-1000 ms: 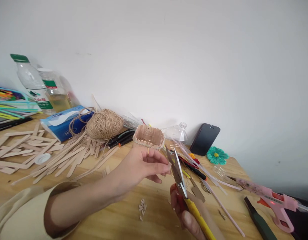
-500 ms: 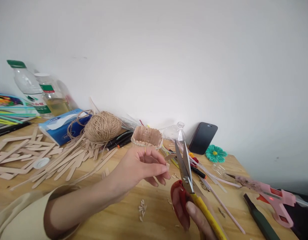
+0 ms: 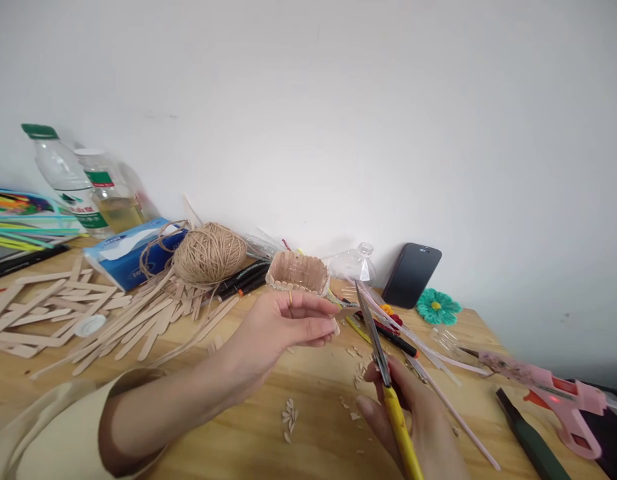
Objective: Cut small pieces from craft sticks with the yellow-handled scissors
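Observation:
My left hand (image 3: 293,323) is pinched shut above the table, with a small pale wooden chip (image 3: 337,327) between thumb and fingertips. To its right, my right hand (image 3: 413,413) grips a pair of scissors (image 3: 399,427) with a yellow handle. Their blades point up and away, seen nearly edge-on, apart from the chip. Several petal-shaped wood chips (image 3: 289,417) lie on the table below the hands, and small shavings (image 3: 361,373) are scattered near the scissors. Behind my left hand stands a small oval basket (image 3: 301,273) made of wooden sticks.
Wooden craft sticks (image 3: 148,327) spread over the left side, near a twine ball (image 3: 211,253) and a blue tissue pack (image 3: 133,257). At right lie a pink glue gun (image 3: 553,400), a teal flower (image 3: 438,307) and a dark green-handled tool (image 3: 531,437). A phone (image 3: 412,275) leans on the wall.
The scissors have rolled in my right hand, so the blades now show edge-on and the red handle loop is out of sight. My left fingers have drawn closer together around the chip.

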`<state>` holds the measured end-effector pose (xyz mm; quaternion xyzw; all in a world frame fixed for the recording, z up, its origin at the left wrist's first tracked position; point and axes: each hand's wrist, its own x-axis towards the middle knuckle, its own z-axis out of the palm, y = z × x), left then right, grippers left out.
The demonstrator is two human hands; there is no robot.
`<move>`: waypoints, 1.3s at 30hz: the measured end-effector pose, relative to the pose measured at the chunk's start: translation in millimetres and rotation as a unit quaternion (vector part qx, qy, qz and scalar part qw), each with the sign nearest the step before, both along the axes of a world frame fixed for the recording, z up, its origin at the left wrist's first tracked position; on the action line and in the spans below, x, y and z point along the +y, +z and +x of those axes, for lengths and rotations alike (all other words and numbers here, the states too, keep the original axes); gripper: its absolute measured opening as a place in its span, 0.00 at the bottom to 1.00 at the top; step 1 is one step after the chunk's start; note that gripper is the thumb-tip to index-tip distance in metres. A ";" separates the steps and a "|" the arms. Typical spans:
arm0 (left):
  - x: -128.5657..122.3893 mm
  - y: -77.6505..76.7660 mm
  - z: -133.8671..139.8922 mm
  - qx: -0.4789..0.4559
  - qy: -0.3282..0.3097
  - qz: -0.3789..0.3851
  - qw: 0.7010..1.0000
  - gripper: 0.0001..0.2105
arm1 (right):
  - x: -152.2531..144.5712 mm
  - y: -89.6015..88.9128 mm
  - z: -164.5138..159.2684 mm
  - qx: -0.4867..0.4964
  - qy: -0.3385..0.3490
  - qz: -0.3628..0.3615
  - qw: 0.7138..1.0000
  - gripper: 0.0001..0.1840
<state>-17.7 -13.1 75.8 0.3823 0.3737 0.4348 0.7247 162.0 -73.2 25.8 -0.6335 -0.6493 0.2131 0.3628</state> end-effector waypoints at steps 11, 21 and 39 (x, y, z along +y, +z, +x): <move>-6.9 -1.7 4.8 -0.021 0.037 -0.012 0.999 0.05 | -0.3 12.0 0.7 -0.348 -0.108 0.181 0.914 0.20; -11.0 -3.7 5.5 -0.014 0.046 -0.005 0.999 0.03 | 0.2 13.5 7.2 -0.404 -0.108 0.233 0.878 0.22; -9.8 -4.2 5.7 0.033 0.060 0.053 0.996 0.04 | -1.6 16.8 4.6 -0.125 0.095 -0.064 0.985 0.12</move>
